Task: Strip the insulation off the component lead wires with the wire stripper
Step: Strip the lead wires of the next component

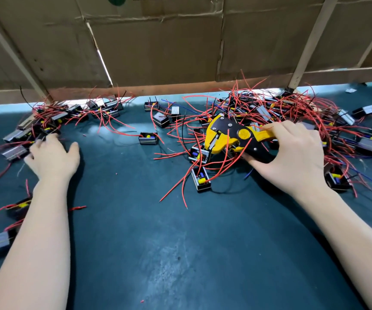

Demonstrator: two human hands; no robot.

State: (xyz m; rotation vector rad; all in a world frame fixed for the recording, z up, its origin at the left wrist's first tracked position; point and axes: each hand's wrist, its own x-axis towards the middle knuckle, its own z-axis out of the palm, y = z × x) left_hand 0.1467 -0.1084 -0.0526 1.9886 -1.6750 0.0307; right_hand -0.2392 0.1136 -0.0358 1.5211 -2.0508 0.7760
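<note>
Cardboard walls back a green tabletop (135, 220) strewn with red-wired components. Right hand (292, 157) grips the stripper (227, 136) over the right pile (292, 117). Left hand (53, 155), fingers spread, reaches the left pile (53, 121). Between strips, seemingly; next needs a fresh lead in the jaws.

Your yellow-and-black wire stripper (229, 136) lies on its side at the right, jaws pointing left, atop a tangled heap of black boxed components (200, 179) trailing red lead wires (180, 186); a second heap sits far left.
</note>
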